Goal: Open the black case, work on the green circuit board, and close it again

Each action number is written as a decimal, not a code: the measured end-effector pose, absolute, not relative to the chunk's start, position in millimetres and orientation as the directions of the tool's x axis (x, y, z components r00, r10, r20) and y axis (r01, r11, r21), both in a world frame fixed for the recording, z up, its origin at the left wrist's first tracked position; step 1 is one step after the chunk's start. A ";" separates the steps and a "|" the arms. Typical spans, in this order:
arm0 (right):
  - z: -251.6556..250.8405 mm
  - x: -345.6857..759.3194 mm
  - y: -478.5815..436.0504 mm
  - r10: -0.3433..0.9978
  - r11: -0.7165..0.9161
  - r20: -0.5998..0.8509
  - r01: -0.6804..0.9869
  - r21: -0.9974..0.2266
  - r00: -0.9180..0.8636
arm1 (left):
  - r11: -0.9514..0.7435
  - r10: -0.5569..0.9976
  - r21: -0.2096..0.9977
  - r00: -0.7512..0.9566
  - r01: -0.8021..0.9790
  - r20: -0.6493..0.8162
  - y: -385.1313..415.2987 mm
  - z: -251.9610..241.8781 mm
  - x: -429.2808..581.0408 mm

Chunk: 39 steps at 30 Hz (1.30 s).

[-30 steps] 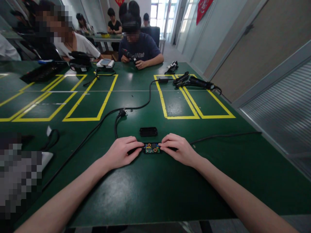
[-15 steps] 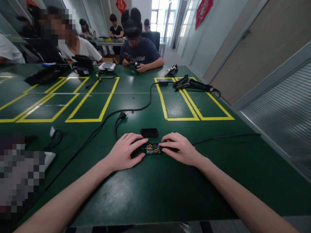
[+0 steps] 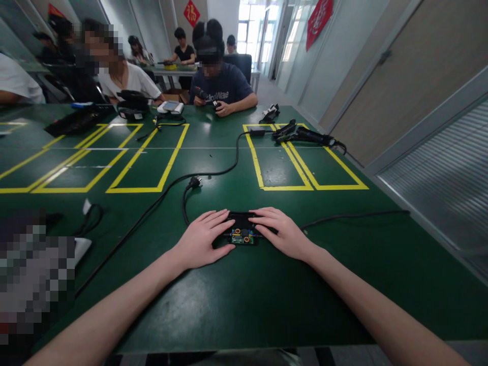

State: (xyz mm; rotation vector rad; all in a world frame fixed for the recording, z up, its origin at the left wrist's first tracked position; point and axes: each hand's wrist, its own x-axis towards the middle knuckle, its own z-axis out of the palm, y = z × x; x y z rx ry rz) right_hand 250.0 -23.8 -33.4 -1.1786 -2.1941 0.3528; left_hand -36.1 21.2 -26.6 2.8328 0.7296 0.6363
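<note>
An opened power adapter with an exposed circuit board [image 3: 243, 237] lies on the green table, its coils and coloured wires showing. Just behind it is the adapter's black plastic cover [image 3: 242, 221], tipped so that its hollow inside faces me. My left hand [image 3: 206, 238] grips the cover's left end with the fingertips, its thumb near the board's left front corner. At the cover's right end, the fingers of my right hand [image 3: 280, 231] close on the edge. Black cables run out from the adapter beneath both hands.
A plug [image 3: 194, 182] lies behind my left hand, near a long black cable [image 3: 171, 182]. Yellow tape [image 3: 263, 168] marks areas on the table. Black tools [image 3: 301, 134] rest at the far right. Several people sit across the table, one person [image 3: 221, 86] holding small black items.
Both hands have reached slightly forward to the black cover and taken its ends. The cover has come nearer the circuit board and tipped up.
</note>
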 end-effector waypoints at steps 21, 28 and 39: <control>-28.6 236.2 -28.7 0.843 0.536 0.478 0.467 -0.704 -0.247 | -0.869 0.485 0.370 0.715 0.329 0.503 18.4 -26.3 -39.4; -28.5 236.9 -28.1 0.829 0.552 0.498 0.515 -0.655 -0.255 | -0.862 0.492 0.389 0.719 0.324 0.490 17.8 -26.4 -41.4; -26.9 237.3 -27.6 0.839 0.540 0.472 0.525 -0.657 -0.272 | -0.862 0.493 0.389 0.717 0.325 0.493 17.6 -27.3 -42.2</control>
